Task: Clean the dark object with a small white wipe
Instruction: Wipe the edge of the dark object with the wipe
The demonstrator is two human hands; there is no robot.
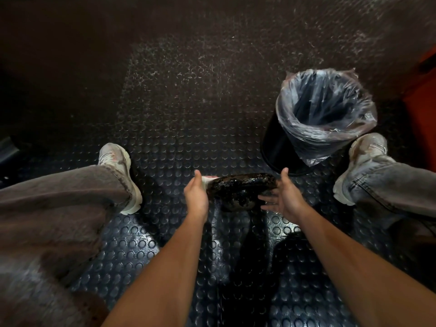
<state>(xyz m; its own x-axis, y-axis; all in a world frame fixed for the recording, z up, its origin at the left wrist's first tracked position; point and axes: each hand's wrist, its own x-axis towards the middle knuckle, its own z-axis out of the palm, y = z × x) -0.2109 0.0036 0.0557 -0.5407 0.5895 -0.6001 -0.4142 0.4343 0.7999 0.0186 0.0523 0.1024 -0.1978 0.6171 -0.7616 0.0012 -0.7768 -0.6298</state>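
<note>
A dark, round, grimy object (240, 188) with a glossy black crust is held above the studded floor between my two hands. My left hand (195, 193) presses a small white wipe (207, 179) against the object's left edge; only a strip of the wipe shows past my fingers. My right hand (284, 197) supports the object's right side from below, its fingers spread and blackened at the tips. The object's underside and far rim are hidden.
A black bin (278, 147) lined with a clear plastic bag (325, 109) stands just beyond my right hand. My legs in grey jeans with pale sneakers (118, 161) flank the hands. The dark rubber floor (188, 102) has raised round studs. An orange surface (424, 95) is at the far right.
</note>
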